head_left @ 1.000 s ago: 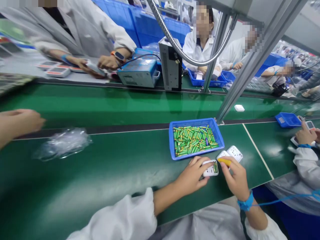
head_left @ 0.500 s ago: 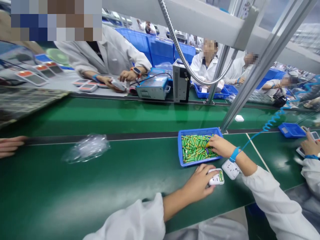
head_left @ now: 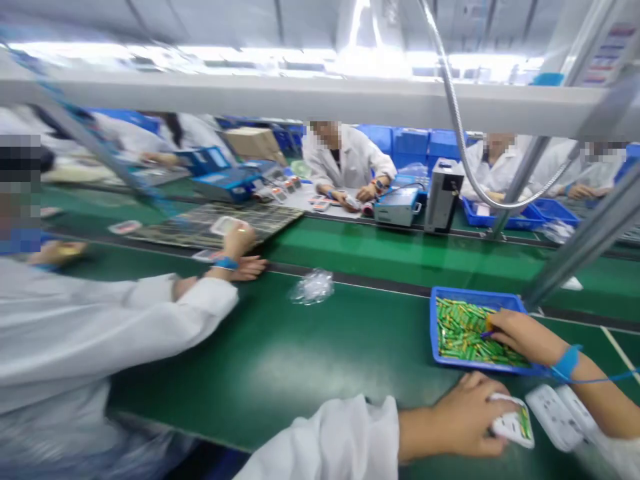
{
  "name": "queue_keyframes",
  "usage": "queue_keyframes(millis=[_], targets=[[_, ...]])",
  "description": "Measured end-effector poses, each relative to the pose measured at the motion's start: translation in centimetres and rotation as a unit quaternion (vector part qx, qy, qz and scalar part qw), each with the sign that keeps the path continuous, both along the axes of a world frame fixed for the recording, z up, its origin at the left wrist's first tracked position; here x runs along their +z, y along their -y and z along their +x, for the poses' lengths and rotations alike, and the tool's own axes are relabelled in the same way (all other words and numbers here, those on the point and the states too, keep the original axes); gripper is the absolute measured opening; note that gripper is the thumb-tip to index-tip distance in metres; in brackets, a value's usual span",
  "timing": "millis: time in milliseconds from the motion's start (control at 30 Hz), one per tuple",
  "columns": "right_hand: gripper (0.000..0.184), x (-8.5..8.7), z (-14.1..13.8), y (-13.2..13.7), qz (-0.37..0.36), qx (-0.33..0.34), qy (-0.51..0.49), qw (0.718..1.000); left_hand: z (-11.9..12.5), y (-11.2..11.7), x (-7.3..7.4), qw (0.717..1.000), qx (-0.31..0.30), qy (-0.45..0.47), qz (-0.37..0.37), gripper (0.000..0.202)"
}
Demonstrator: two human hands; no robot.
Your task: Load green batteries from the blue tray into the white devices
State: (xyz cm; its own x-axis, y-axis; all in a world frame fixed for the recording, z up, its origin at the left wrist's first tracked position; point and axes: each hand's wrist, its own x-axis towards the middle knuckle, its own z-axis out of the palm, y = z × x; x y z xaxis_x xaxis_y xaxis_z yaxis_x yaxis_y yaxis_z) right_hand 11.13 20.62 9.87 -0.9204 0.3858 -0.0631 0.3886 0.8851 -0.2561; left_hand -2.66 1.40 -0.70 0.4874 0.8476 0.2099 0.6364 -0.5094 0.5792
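My left hand [head_left: 465,417] is closed around a white plastic device [head_left: 515,427] at the lower right. Green batteries show in the device's open compartment. Above it, my right hand [head_left: 525,333], with a blue wrist strap, reaches into a blue tray [head_left: 434,333]. Its fingers are bent together on the green batteries [head_left: 463,337] that fill the tray. Yellow and purple show at the fingertips; what they pinch is too small to make out. More white devices [head_left: 555,417] lie on the green table beneath my right forearm.
A clear plastic bag [head_left: 313,287] lies mid-table. At left, a co-worker's sleeve [head_left: 150,320] and hands extend over the table, one holding a white device. A metal post [head_left: 575,233] rises behind the tray. Across the green belt [head_left: 350,257], another person works beside a blue machine [head_left: 397,207].
The view has swung left and up, bringing the left co-worker into sight. My left hand still grips the device; my right hand stays at the batteries in the tray.
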Motion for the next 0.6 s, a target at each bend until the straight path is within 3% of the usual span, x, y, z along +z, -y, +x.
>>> queue_keyframes(millis=[133,267,433,600], targets=[[0.021,-2.7,1.0,-2.9,-0.050,-0.034,-0.028,0.998,0.8,-0.4,-2.3,0.999,0.007,-0.030,0.026,0.072],[0.022,-5.0,0.5,-4.1,-0.036,-0.056,-0.014,0.998,1.6,-0.5,-4.0,1.000,-0.003,-0.010,0.026,0.070],[0.016,-5.1,-0.3,-3.8,0.007,-0.112,0.015,0.994,1.6,-0.4,-4.7,0.999,0.007,0.049,-0.002,0.073],[0.017,-4.6,-0.6,-4.0,0.060,-0.188,0.029,0.980,1.2,-0.2,-3.9,0.996,0.002,0.083,-0.022,0.073]])
